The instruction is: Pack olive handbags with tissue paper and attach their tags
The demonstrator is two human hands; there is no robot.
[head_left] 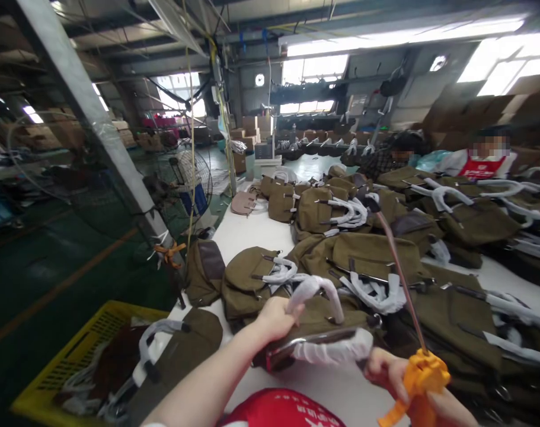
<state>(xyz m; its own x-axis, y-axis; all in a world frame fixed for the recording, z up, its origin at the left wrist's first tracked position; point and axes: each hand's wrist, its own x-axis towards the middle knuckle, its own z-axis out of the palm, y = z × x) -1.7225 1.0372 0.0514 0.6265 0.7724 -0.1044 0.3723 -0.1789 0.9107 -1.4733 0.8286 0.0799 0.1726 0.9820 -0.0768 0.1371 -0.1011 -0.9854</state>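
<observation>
At the near edge of the white surface (252,228), the left hand (274,320) is closed around the paper-wrapped handle (316,290) of an olive bag (318,332). Just right, the right hand (398,376) grips an orange tool (418,382). No lettering is readable.

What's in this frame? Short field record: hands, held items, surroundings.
left hand: grips the white-wrapped handle of an olive bag on the table
right hand: holds an orange tool with a thin tube running up from it
table: many more olive bags with wrapped handles
left of table: yellow crate, floor fan
far side: two people seated
</observation>
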